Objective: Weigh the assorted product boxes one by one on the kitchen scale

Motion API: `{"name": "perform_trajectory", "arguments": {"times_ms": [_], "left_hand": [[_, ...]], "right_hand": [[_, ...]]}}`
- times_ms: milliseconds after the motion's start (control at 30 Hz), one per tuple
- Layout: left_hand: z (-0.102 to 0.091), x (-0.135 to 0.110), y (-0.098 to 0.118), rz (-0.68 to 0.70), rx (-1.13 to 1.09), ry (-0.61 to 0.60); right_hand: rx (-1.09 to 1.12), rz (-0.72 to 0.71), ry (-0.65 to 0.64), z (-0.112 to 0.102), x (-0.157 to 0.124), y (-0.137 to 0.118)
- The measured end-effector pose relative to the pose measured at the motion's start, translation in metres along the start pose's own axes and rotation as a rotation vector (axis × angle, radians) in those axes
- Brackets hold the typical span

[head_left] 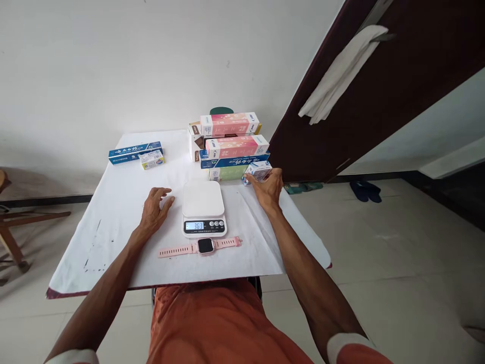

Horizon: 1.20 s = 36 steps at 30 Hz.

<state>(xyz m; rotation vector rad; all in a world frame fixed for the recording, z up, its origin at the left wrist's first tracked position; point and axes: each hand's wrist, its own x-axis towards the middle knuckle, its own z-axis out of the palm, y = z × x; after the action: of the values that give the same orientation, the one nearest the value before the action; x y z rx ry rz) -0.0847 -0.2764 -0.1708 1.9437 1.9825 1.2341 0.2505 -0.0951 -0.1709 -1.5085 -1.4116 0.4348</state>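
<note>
Left side of white-covered table [113, 217]: long blue carton [129, 153], small yellow-and-white box [152, 160] just in front. Left hand [154, 211] empty, fingers loosely spread, beside white scale [203, 199], display lit. Pink-strapped watch [205, 246] nearer wearer. Stacked cartons [237, 146] behind scale; at their right front, small white-and-blue box [258, 170], pinched between thumb and fingers of right hand [269, 189].

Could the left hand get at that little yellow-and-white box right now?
Probably yes: the left hand seems to hold nothing, and only white cloth shows between it and the yellow-and-white box.
</note>
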Motion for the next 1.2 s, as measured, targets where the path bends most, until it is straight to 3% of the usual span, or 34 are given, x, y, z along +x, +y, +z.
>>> {"name": "perform_trajectory", "arguments": {"times_ms": [167,267,400,533,700,800,933,1067,1200], "left_hand": [[-0.01,0.004,-0.003,-0.098,-0.024,-0.044],[-0.024,0.024,-0.015,-0.168,0.041,-0.078],[-0.036,0.076,-0.038,-0.269,0.264,-0.077],[-0.028,0.13,-0.054,-0.374,0.577,-0.139],[-0.012,0.159,-0.061,-0.421,0.665,-0.194],[-0.014,0.163,-0.062,-0.447,0.673,-0.196],[-0.031,0.158,-0.056,-0.457,0.605,-0.231],[-0.054,0.131,-0.039,-0.444,0.574,-0.244],[-0.065,0.091,-0.008,-0.313,0.335,-0.209]], "right_hand": [[0.142,0.002,-0.113,-0.014,-0.017,0.009],[0.013,-0.054,-0.179,-0.027,-0.035,0.027],[-0.253,-0.386,-0.291,-0.043,-0.063,0.044],[-0.445,-0.705,-0.365,-0.062,-0.08,0.042],[-0.364,-0.79,-0.415,-0.077,-0.073,0.025],[-0.237,-0.803,-0.392,-0.066,-0.061,0.013],[-0.129,-0.79,-0.366,-0.038,-0.048,0.007],[-0.081,-0.73,-0.327,-0.02,-0.045,0.015],[-0.06,-0.658,-0.342,-0.017,-0.044,0.023]]}}
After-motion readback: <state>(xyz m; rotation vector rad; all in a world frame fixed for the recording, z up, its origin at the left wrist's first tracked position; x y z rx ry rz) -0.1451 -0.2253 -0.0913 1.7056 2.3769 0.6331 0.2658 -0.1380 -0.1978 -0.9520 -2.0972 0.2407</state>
